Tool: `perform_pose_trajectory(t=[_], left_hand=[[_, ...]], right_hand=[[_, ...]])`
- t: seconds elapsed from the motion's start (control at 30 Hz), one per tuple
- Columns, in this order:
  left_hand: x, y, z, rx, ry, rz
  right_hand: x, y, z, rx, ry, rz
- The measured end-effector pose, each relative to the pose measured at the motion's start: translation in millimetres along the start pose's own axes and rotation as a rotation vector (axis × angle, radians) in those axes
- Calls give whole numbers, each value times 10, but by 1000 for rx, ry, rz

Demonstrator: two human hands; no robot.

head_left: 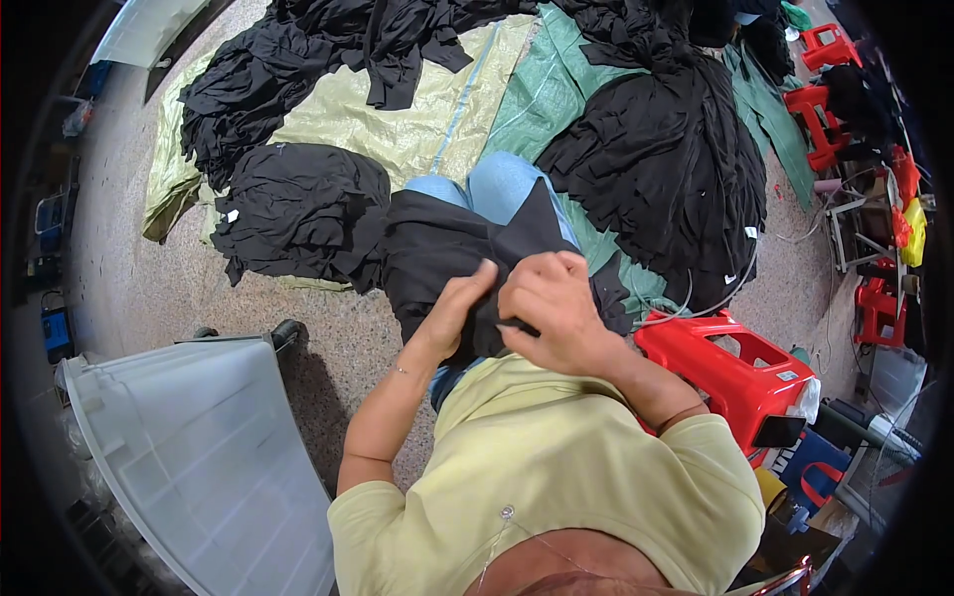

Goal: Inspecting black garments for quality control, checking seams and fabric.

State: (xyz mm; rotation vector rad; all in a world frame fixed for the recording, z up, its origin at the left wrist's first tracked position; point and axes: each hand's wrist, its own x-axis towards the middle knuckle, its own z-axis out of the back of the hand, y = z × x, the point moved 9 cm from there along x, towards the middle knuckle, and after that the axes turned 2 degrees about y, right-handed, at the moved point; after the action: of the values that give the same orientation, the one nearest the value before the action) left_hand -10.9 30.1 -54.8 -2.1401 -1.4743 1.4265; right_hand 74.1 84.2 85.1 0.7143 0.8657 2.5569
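Note:
A piece of black fabric (pixel 437 238) lies across my lap, over blue trousers, with a pointed corner rising near my right knee. My left hand (pixel 457 316) is closed on its near part, thumb on top and the other fingers hidden behind the cloth. Close beside it, my right hand (pixel 556 310) has its fingers curled onto the same cloth, its thumb lower down. What lies inside the curled fingers is partly hidden. To the left of my lap sits a bundled pile of black garments (pixel 303 209), touching or nearly touching the fabric.
A larger black garment heap (pixel 676 149) spreads at the right, another (pixel 258 84) at the far left. Beneath are yellow (pixel 348 109) and green woven sheets (pixel 542 79). A red stool (pixel 706 368) holds a phone (pixel 778 431). A translucent bin (pixel 199 457) stands near left.

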Motion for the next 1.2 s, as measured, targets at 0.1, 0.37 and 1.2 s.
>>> perform_pose_trajectory(t=[0.1, 0.37, 1.2], left_hand=[[58, -394, -39, 319, 27, -358], [-59, -654, -220, -87, -84, -659], [-636, -1222, -446, 787, -499, -1033]], right_hand=[[0, 75, -76, -83, -13, 32], [96, -182, 182, -97, 41, -130], [181, -479, -345, 732, 438, -191]])
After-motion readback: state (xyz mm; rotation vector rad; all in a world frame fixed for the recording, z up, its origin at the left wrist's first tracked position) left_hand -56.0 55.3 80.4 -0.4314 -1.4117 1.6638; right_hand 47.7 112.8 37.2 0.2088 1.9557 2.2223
